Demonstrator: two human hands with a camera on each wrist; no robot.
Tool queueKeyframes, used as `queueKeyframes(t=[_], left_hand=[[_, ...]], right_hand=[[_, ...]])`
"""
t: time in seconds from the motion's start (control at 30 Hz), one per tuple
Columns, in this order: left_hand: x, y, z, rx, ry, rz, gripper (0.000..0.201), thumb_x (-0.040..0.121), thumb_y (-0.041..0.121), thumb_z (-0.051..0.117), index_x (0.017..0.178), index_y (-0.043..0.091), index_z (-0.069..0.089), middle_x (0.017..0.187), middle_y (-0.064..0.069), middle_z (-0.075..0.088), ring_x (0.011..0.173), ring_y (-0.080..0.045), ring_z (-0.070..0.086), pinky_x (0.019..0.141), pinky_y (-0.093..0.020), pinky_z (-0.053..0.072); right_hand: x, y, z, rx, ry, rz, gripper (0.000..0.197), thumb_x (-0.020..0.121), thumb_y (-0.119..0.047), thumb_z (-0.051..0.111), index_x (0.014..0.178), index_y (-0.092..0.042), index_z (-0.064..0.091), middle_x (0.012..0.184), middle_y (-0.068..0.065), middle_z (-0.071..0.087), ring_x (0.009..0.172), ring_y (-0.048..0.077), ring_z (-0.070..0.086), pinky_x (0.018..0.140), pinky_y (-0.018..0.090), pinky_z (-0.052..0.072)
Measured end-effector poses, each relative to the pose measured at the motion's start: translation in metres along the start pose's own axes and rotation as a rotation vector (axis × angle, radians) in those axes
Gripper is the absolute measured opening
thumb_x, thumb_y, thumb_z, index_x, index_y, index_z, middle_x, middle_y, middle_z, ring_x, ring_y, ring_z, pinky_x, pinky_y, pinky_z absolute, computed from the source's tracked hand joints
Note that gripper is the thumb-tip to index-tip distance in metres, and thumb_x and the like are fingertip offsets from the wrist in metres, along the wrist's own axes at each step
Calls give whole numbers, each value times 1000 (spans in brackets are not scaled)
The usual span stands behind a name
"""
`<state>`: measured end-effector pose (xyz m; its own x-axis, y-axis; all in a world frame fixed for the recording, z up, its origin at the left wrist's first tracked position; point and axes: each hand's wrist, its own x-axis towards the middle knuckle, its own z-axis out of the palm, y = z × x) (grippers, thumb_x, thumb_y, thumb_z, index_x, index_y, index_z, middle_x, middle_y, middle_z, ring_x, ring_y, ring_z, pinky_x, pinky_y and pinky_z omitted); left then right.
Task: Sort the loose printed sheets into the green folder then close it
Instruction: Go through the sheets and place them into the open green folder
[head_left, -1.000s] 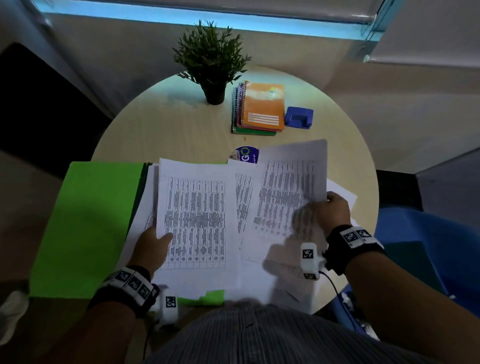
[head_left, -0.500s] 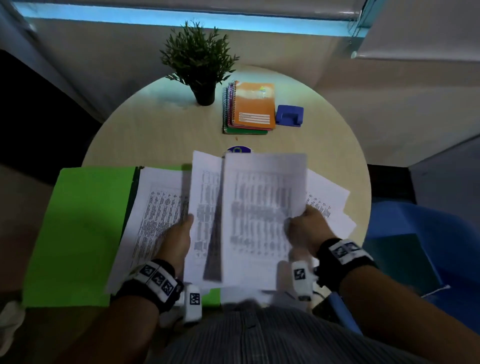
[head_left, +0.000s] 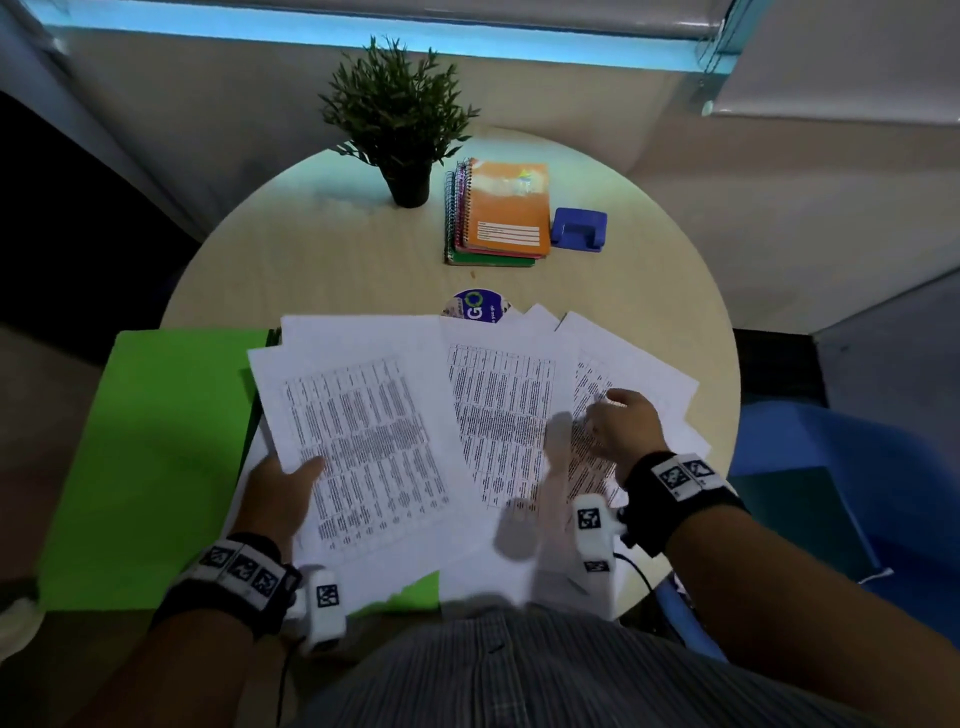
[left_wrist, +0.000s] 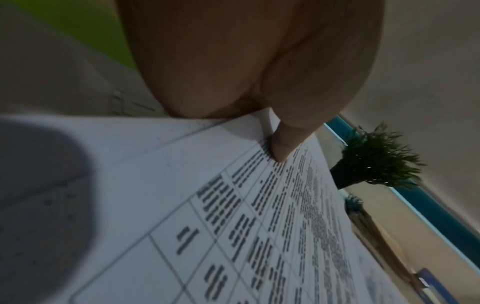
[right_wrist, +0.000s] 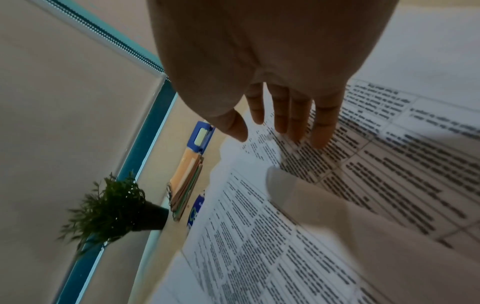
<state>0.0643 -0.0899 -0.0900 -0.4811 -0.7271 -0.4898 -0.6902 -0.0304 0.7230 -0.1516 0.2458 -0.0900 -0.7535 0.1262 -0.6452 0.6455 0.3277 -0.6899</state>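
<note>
The green folder (head_left: 145, 457) lies open at the left of the round table, its right half covered by paper. My left hand (head_left: 296, 480) pinches a printed sheet (head_left: 363, 441) at its left edge over the folder, thumb (left_wrist: 283, 144) on top and the other fingers hidden beneath. More loose printed sheets (head_left: 501, 415) are fanned out to the right. My right hand (head_left: 610, 410) reaches over the rightmost sheet (right_wrist: 389, 164); its straight fingertips (right_wrist: 298, 127) touch the print and hold nothing.
At the back of the table (head_left: 311, 260) stand a potted plant (head_left: 400, 124), a stack of spiral notebooks (head_left: 498, 218) and a blue hole punch (head_left: 577, 228). A round printed disc (head_left: 475, 309) peeks out behind the sheets. A blue chair (head_left: 831, 493) is at the right.
Half a second ago both hands held sheets raised together in the middle. Now the sheet lies left over the folder in my left hand; my right hand has let go and moved right.
</note>
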Motion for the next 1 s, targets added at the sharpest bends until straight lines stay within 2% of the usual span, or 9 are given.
queueKeyframes(t=[0.17, 0.27, 0.37, 0.47, 0.57, 0.73, 0.9, 0.97, 1.0], left_hand=[[0, -14, -2, 10, -2, -63, 28, 94, 17, 64, 120, 8, 66, 111, -10, 70, 101, -30, 64, 96, -47, 50], [-5, -11, 1, 16, 15, -65, 27, 93, 14, 63, 119, 7, 67, 97, -5, 69, 93, -28, 64, 91, -44, 50], [-6, -9, 1, 20, 9, -63, 27, 93, 13, 63, 118, 4, 67, 87, 2, 67, 88, -26, 63, 89, -45, 52], [-11, -3, 0, 10, 5, -27, 30, 95, 10, 60, 125, 5, 64, 100, -1, 66, 91, -25, 61, 84, -36, 46], [-15, 1, 1, -8, 12, 12, 33, 96, 8, 60, 128, 6, 62, 108, -2, 65, 100, -25, 62, 87, -34, 44], [-16, 6, 11, -70, -41, 15, 35, 94, 6, 61, 127, 16, 63, 114, 1, 69, 106, -25, 65, 97, -42, 50], [-25, 28, 35, -12, -129, 57, 31, 96, 9, 59, 125, 19, 64, 108, 4, 69, 88, -10, 65, 68, -22, 47], [-27, 37, 42, 15, -103, 67, 35, 98, 6, 55, 130, 17, 61, 100, 8, 66, 76, -2, 57, 60, -18, 43], [-27, 40, 43, 13, -91, 64, 36, 98, 6, 54, 132, 18, 60, 95, 10, 65, 73, -4, 57, 58, -19, 43]], right_hand=[[-7, -11, 20, -38, -127, 93, 45, 78, -16, 74, 118, -13, 51, 79, 15, 67, 57, 23, 64, 58, 37, 52], [-12, -5, 39, -157, -156, 52, 55, 64, -26, 81, 110, -2, 61, 95, 17, 74, 78, 31, 74, 70, 50, 64], [-30, -6, 50, -242, -197, 5, 30, 78, -19, 85, 95, -7, 64, 86, 8, 71, 82, 29, 72, 74, 39, 62], [-30, -13, 44, -270, -168, -93, 15, 82, -9, 79, 89, -11, 65, 80, 5, 71, 73, 25, 72, 64, 34, 60], [-15, -22, 17, -146, -98, -172, 13, 84, -6, 68, 96, -7, 71, 76, 12, 75, 68, 30, 73, 66, 48, 63], [-10, -36, -50, 171, -197, -75, 15, 99, 4, 44, 86, -1, 48, 43, 6, 44, 33, 18, 42, 37, 22, 34], [-6, -21, -70, 196, -225, -110, 5, 96, 2, 58, 97, 0, 62, 68, 20, 54, 58, 27, 57, 66, 36, 51], [-3, -19, -74, 216, -159, -114, 11, 96, 2, 58, 90, 11, 55, 63, 32, 52, 54, 39, 62, 63, 55, 52], [-1, -17, -78, 246, -148, -112, 15, 94, 1, 59, 88, 12, 52, 60, 30, 51, 52, 41, 61, 62, 47, 48]])
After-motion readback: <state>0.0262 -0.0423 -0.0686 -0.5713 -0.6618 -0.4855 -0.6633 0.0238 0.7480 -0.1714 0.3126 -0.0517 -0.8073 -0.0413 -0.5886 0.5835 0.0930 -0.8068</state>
